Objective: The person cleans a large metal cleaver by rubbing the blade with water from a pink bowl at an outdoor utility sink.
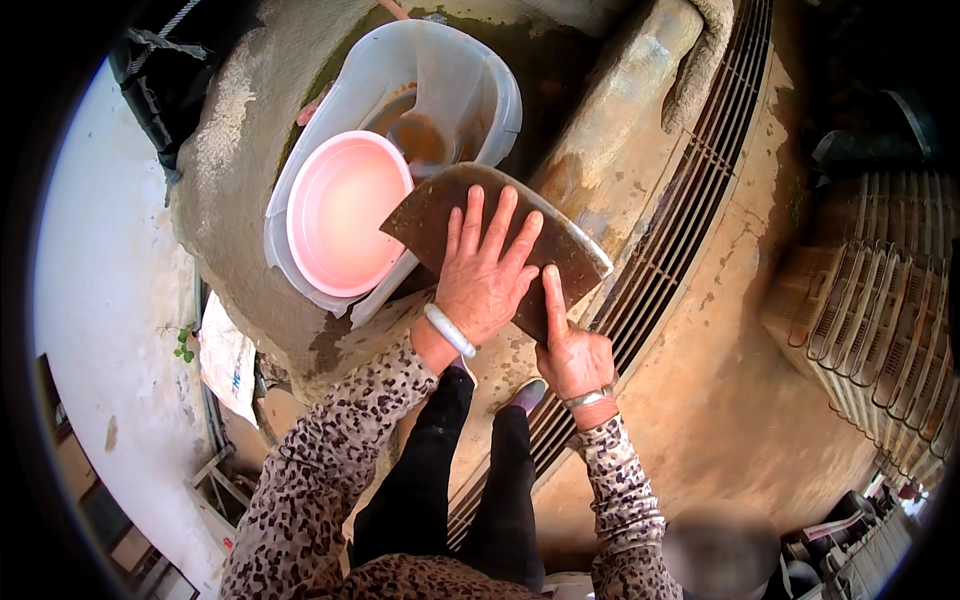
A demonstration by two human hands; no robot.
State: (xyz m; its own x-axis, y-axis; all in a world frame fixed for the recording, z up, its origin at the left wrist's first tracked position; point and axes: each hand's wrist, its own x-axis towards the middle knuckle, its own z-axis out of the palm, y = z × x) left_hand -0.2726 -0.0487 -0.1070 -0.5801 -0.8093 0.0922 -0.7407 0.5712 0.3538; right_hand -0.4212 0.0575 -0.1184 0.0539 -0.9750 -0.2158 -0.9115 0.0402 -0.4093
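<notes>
A broad, dark cleaver (425, 217) with a curved, bright edge lies across the middle of the view. My left hand (482, 282) is pressed flat on its blade, fingers spread. My right hand (575, 358) is closed round the handle end, with the index finger stretched along the blade. Most of the handle is hidden in that hand, and what lies under the blade is hidden too. Left of the blade, a pink basin (345, 215) holding cloudy liquid sits in a larger translucent plastic tub (440, 50). The blade's left corner reaches over the basin's rim.
A rough concrete ledge (225, 190) surrounds the tub on the left. Right of the blade, a concrete block (625, 95) and a long metal drain grate (690, 225) run beside my feet. Stacked plastic crates (880, 320) stand far right. A white sack (228, 355) lies left.
</notes>
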